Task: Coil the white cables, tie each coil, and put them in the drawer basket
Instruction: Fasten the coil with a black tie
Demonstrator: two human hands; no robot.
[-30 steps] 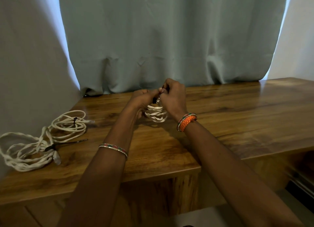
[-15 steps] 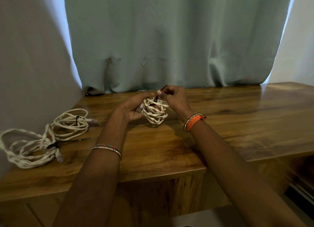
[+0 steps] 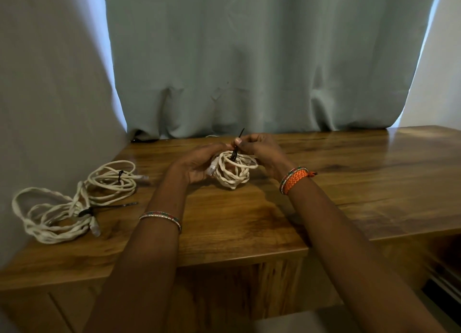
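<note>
3 white cable coils in view. Left hand [image 3: 197, 163] cups the small coil [image 3: 233, 170] to keep its loops bunched; right hand [image 3: 262, 149] pinches the black tie [image 3: 237, 146] above it, probably cinching. 2 tied coils [image 3: 74, 198] lie well left of the left hand, likely awaiting the basket.

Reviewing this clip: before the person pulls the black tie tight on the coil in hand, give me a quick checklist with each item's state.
1. Left hand holds the coil: ok.
2. Right hand pinches the black tie: ok.
3. Tie goes round all the loops: cannot tell, the fingers hide part of it.
4. Cable plug lies against the coil, not dangling: ok.
5. Two other coils on the table carry black ties: ok.
6. Drawer basket ready: cannot tell, it is not in view.
</note>
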